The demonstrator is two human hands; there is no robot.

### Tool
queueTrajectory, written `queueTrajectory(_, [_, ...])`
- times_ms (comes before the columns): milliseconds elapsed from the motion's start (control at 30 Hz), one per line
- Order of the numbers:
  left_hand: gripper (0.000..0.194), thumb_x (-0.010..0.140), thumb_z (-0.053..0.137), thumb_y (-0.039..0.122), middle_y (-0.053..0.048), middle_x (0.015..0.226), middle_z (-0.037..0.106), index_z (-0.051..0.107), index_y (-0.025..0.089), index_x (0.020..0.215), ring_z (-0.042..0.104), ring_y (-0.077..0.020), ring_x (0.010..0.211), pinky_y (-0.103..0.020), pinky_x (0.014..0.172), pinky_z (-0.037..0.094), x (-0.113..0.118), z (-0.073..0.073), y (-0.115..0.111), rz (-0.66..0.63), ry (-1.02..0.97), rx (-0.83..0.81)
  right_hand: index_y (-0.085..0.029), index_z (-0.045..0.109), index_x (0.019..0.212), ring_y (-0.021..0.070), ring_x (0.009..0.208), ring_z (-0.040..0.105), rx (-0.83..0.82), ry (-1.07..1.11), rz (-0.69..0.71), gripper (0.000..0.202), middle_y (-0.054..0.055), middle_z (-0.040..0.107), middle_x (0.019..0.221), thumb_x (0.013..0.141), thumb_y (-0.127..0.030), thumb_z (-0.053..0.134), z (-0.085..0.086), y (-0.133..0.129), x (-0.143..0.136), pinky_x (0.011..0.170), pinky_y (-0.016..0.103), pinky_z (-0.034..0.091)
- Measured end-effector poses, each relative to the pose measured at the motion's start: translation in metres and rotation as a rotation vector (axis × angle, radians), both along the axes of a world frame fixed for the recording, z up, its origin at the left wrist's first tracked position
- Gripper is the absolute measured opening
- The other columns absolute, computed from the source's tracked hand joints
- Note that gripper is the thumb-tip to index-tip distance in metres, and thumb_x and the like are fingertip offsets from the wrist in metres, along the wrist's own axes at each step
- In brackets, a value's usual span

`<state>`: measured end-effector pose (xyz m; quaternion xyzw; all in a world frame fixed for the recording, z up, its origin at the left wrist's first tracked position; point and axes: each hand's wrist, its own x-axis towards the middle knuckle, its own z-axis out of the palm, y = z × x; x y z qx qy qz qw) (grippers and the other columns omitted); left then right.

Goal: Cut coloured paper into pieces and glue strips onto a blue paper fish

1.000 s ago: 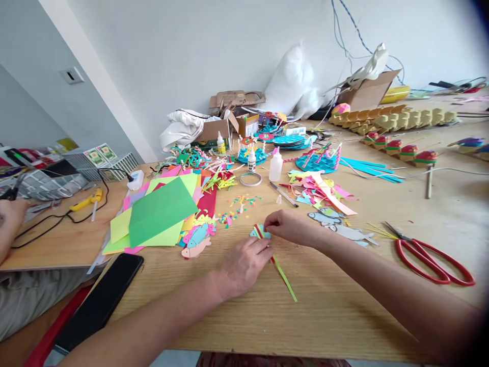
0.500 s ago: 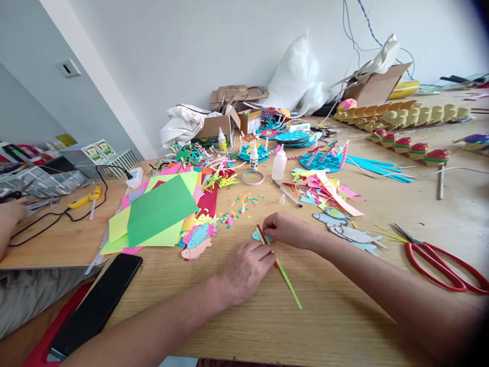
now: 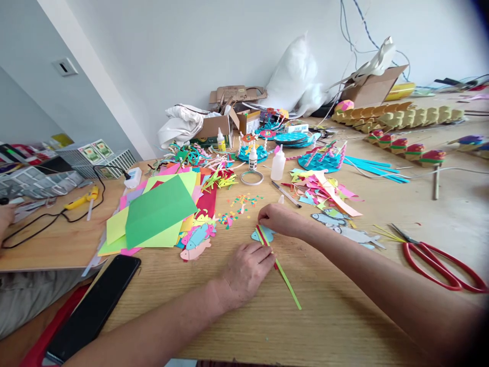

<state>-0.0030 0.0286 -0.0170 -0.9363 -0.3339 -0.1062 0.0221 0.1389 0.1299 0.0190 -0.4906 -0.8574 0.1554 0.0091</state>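
Note:
A small blue paper fish (image 3: 269, 234) lies flat on the table between my hands. Across it run a narrow light-green paper strip (image 3: 287, 283) and a red paper strip (image 3: 275, 265), slanting down toward me. My left hand (image 3: 247, 267) presses the strips down, its bent fingers closed over them. Just beyond the fish, my right hand (image 3: 278, 219) is closed in a pinch at the strips' upper end. Its fingertips hide whatever they grip.
Coloured paper sheets (image 3: 160, 209) and cut paper fish (image 3: 196, 244) lie left. Red-handled scissors (image 3: 439, 260) and grey fish (image 3: 359, 234) lie right. Glue bottles (image 3: 278, 164) and a tape ring (image 3: 251, 177) stand behind. A phone (image 3: 95, 306) sits at the near-left edge; another person's hand (image 3: 5, 219) shows far left.
My right hand has moved slightly up and left, off the fish's tail to the upper end of the strips, uncovering more of the fish. My left hand stays in place.

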Motion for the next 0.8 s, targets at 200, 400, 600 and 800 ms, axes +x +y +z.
queueTrajectory(200, [0.022,0.086,0.036,0.018,-0.005,0.105,0.056,0.05,0.018,0.104,0.049,-0.0167,0.101,-0.032,0.083,0.043,0.0,0.0,0.0,0.001,0.0,0.002,-0.018,0.07,0.073,0.0125,0.057,0.056,-0.01,-0.003,0.038,0.026,0.004,0.069,0.067,0.069,-0.017,0.044,0.008,-0.019,0.006,0.048,0.02,0.032])
queueTrajectory(400, [0.022,0.086,0.037,0.018,-0.005,0.104,0.056,0.05,0.018,0.103,0.049,-0.0169,0.1,-0.031,0.083,0.043,0.0,0.0,-0.001,0.005,0.01,0.012,-0.017,0.07,0.075,0.0125,0.057,0.056,-0.015,-0.013,0.043,0.027,0.005,0.069,0.07,0.07,-0.017,0.043,0.002,-0.019,0.004,0.047,0.02,0.032])
queueTrajectory(600, [0.022,0.086,0.037,0.018,-0.005,0.105,0.056,0.049,0.017,0.104,0.048,-0.016,0.101,-0.031,0.083,0.043,0.0,0.001,-0.002,0.008,0.021,0.024,-0.016,0.07,0.079,0.0142,0.061,0.057,-0.009,-0.023,0.02,0.027,0.006,0.069,0.073,0.07,-0.019,0.044,0.004,-0.011,0.002,0.049,0.021,0.033])
queueTrajectory(800, [0.022,0.086,0.039,0.017,-0.004,0.105,0.057,0.049,0.016,0.105,0.048,-0.0162,0.1,-0.031,0.082,0.043,0.0,0.001,-0.001,0.004,0.012,0.02,-0.018,0.07,0.073,0.0132,0.056,0.056,-0.053,-0.051,0.05,0.026,0.004,0.069,0.067,0.068,-0.017,0.045,0.009,-0.023,0.005,0.046,0.021,0.031])
